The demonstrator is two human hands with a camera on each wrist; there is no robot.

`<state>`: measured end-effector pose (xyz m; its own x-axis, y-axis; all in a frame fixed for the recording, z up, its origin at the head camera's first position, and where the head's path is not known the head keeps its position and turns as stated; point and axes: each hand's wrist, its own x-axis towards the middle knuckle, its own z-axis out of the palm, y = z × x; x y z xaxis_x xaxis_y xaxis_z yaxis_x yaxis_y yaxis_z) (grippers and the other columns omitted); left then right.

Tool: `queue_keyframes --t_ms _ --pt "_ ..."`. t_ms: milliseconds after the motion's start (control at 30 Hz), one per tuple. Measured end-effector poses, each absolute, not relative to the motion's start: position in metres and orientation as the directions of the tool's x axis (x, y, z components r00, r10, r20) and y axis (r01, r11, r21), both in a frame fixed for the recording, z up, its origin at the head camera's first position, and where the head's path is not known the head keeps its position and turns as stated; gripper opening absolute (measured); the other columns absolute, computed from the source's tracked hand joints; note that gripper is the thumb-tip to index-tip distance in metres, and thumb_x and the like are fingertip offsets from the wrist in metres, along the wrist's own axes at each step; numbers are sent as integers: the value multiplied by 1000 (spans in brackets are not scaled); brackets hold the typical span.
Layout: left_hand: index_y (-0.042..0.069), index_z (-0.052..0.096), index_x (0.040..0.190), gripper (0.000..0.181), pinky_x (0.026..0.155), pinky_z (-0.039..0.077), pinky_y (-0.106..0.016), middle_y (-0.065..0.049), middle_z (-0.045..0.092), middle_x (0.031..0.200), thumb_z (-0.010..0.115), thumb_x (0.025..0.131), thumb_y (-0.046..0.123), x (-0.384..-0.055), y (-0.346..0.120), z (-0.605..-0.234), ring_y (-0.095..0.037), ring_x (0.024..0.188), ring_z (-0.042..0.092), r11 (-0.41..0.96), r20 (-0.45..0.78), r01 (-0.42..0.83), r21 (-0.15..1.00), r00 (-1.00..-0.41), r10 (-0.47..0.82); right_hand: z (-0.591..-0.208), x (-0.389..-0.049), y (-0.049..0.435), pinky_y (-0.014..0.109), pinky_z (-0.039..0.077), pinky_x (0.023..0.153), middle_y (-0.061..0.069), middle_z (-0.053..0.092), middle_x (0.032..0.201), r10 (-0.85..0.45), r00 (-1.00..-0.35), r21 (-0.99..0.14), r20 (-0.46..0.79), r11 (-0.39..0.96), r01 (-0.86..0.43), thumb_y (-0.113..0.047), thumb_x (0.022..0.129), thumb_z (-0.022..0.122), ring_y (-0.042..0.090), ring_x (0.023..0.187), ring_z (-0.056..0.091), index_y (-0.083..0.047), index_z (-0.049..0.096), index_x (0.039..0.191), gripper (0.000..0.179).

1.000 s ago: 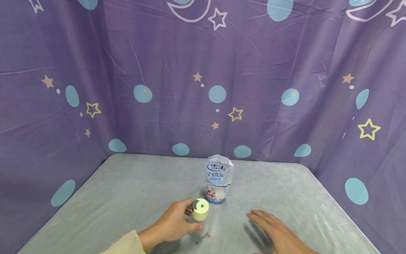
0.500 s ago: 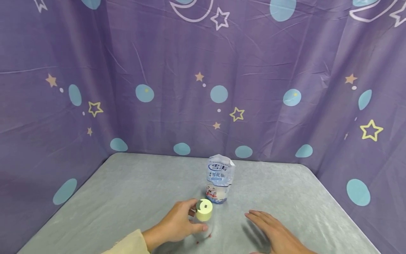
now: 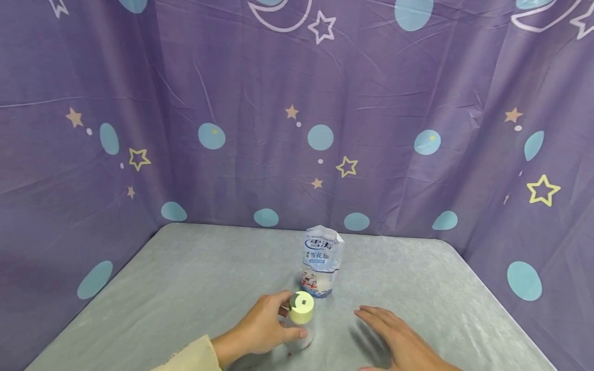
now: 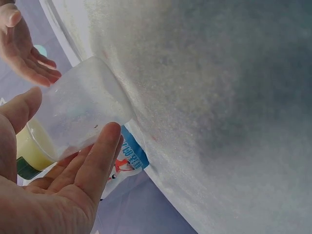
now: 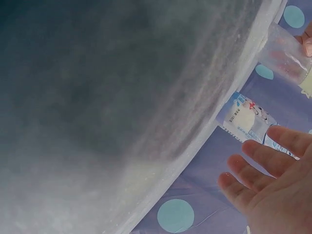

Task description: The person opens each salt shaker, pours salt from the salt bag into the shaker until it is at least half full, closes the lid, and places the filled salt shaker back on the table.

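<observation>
Near the front of the tabletop (image 3: 209,273): one clear jar (image 4: 83,107), yellow lid (image 3: 302,313) (likely light, stiff, slippery; best held mid-body), which the left hand (image 3: 262,327) grips; right hand (image 3: 399,335) holds nothing, fingers extended.

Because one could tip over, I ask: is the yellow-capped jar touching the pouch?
Apart. The right wrist view shows purple curtain between jar and pouch.

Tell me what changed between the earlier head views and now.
The left hand and the yellow-lidded jar it holds have shifted slightly right; the right hand has moved slightly left, toward the jar. Nothing was visibly grasped or released. The printed bag stayed put.
</observation>
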<state>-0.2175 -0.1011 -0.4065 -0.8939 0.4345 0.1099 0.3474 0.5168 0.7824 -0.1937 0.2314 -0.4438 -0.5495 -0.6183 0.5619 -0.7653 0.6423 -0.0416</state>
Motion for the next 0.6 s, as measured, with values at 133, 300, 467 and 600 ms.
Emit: queue_keyframes --t_ms 133,300,467,600 --pt "7 64 124 56 79 56 -32 3 68 109 91 79 26 -217 -100 -406 -19 96 66 519 98 337 786 -896 433 -442 -192 228 42 57 88 -1 60 140 -603 -582 -74 547 657 -750 -66 75 82 19 122 60 -18 56 146 90" --pt "7 63 126 57 79 56 -32 3 68 109 91 79 26 -218 -99 -407 -19 96 66 520 83 321 791 -899 429 -441 -192 226 42 57 89 -2 59 140 -596 -588 -94 547 654 -751 -66 75 82 18 123 60 -18 56 146 90" --pt "7 63 126 58 77 56 -30 3 68 109 91 78 26 -218 -99 -407 -19 96 66 513 85 319 797 -900 428 -440 -193 224 42 56 89 0 60 139 -596 -566 -82 569 644 -761 -69 75 80 18 122 60 -15 56 145 91" --pt "7 63 126 58 77 56 -31 3 68 110 91 78 25 -218 -99 -407 -20 97 66 507 81 315 802 -899 430 -440 -192 221 41 57 88 0 60 139 -588 -575 -87 569 653 -753 -70 76 79 17 121 60 -14 58 143 90"
